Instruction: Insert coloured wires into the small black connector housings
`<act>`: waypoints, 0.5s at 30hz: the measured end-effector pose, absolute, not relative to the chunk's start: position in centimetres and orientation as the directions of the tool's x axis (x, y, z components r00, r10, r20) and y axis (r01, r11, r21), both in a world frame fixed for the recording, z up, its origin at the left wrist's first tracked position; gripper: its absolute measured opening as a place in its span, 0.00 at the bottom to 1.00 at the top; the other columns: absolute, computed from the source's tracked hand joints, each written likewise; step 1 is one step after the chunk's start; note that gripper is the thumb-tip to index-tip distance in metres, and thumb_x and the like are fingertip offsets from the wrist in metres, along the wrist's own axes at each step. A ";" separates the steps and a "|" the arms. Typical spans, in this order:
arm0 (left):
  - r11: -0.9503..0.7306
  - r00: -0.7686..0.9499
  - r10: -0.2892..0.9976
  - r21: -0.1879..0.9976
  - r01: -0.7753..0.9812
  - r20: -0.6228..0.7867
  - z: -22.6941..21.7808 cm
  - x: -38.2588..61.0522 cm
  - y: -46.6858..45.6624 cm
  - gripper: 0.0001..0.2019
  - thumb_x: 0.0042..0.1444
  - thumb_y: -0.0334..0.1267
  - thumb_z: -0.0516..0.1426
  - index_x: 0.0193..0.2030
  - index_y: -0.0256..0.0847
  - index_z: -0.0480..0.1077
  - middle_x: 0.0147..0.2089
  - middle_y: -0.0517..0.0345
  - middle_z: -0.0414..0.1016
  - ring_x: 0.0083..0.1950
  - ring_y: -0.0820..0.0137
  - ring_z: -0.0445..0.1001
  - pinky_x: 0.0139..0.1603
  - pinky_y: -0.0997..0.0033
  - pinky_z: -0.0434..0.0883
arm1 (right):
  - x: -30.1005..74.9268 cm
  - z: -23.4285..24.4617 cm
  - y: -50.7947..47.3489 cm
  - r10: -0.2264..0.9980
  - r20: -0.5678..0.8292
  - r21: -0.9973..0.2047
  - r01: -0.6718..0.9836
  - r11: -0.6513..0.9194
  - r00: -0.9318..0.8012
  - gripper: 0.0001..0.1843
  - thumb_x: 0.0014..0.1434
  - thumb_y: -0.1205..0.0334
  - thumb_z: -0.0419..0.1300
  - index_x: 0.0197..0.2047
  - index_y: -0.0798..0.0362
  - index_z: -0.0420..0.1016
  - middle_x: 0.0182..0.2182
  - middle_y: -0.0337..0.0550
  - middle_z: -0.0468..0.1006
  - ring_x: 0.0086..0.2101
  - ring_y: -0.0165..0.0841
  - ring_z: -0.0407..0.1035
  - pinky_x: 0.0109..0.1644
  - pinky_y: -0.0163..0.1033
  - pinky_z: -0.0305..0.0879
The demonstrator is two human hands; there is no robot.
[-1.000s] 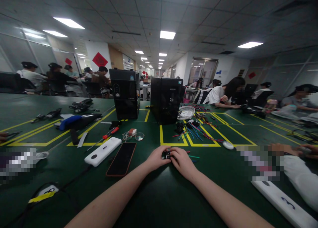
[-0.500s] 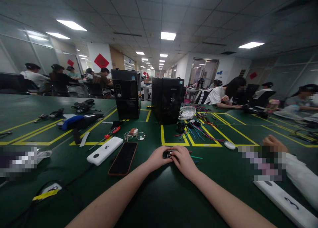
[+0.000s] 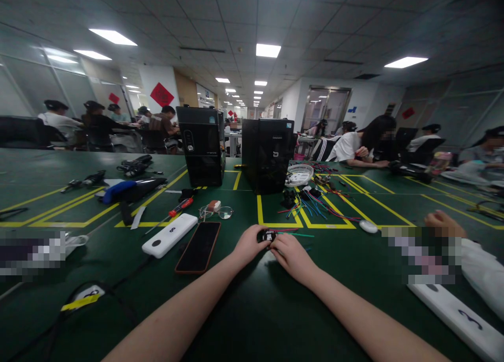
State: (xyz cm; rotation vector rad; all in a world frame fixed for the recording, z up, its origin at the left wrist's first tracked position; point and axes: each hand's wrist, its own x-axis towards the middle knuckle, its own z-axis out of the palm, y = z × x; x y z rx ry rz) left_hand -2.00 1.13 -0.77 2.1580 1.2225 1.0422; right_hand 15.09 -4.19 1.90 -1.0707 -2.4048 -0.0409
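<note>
Between my two hands is a small black part with a silvery-white piece on it point(image 3: 269, 236); its exact kind is too small to make out. My left hand point(image 3: 249, 245) has its fingers curled around the left side of this part. On the other side, my right hand point(image 3: 291, 252) pinches it with bent fingers that hide its near right edge. A red wire and a green wire point(image 3: 301, 235) run out to the right behind my right hand. Both hands rest low over the green table point(image 3: 252, 309).
Left of my hands lie a phone point(image 3: 198, 247), a white power bank point(image 3: 170, 236), glasses point(image 3: 225, 212) and a screwdriver point(image 3: 181, 207). Two black computer towers point(image 3: 271, 157) stand ahead. Coloured wires point(image 3: 315, 207) and a white basket point(image 3: 300, 175) lie beyond. A co-worker's hand point(image 3: 444, 224) is at right.
The view has shifted slightly. My right fingers have moved a little down and away from the top of the black part, so more of it shows.
</note>
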 end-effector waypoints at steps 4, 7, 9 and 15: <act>-0.467 0.284 0.884 0.695 0.547 0.370 -0.8 -2.0 1.2 0.19 0.47 0.32 0.61 0.48 0.38 0.69 0.48 0.50 0.72 0.50 0.61 0.69 0.53 0.61 0.64 | 15.0 1.6 -4.0 0.685 0.408 -0.159 0.692 0.704 -0.603 0.06 0.58 0.63 0.55 0.37 0.52 0.71 0.36 0.44 0.72 0.39 0.35 0.64 0.44 0.41 0.60; -0.475 0.302 0.880 0.687 0.549 0.367 -0.8 -2.0 1.1 0.20 0.47 0.33 0.61 0.49 0.37 0.68 0.49 0.49 0.71 0.51 0.62 0.69 0.54 0.62 0.64 | 15.9 1.8 -3.3 0.720 0.518 -0.183 0.762 0.621 -0.462 0.09 0.58 0.62 0.54 0.42 0.53 0.71 0.38 0.46 0.72 0.41 0.36 0.64 0.45 0.43 0.59; -0.493 0.326 0.870 0.683 0.540 0.370 -0.8 -2.1 1.0 0.20 0.47 0.33 0.61 0.49 0.38 0.68 0.49 0.50 0.71 0.51 0.62 0.69 0.55 0.62 0.64 | 16.7 2.0 -2.8 0.733 0.573 -0.193 0.809 0.555 -0.366 0.11 0.58 0.64 0.53 0.44 0.53 0.70 0.39 0.47 0.71 0.42 0.37 0.63 0.45 0.43 0.58; -0.545 0.410 0.833 0.676 0.496 0.371 -0.6 -2.2 0.7 0.21 0.47 0.35 0.62 0.50 0.42 0.69 0.51 0.53 0.71 0.52 0.62 0.68 0.56 0.62 0.63 | 17.5 1.7 -2.0 0.752 0.516 -0.161 0.816 0.555 -0.410 0.06 0.57 0.66 0.54 0.36 0.52 0.72 0.35 0.44 0.72 0.39 0.36 0.63 0.44 0.42 0.56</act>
